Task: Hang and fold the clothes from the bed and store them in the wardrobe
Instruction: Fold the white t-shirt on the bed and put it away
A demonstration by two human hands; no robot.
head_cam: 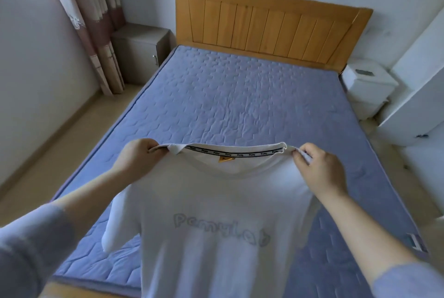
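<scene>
**White T-shirt held up over the bed**

The left hand pinches one shoulder of a white T-shirt; the right hand pinches the other. The shirt hangs between them, collar stretched wide, grey lettering on its chest, above the foot of a bed with a blue quilted mattress and wooden headboard.
</scene>
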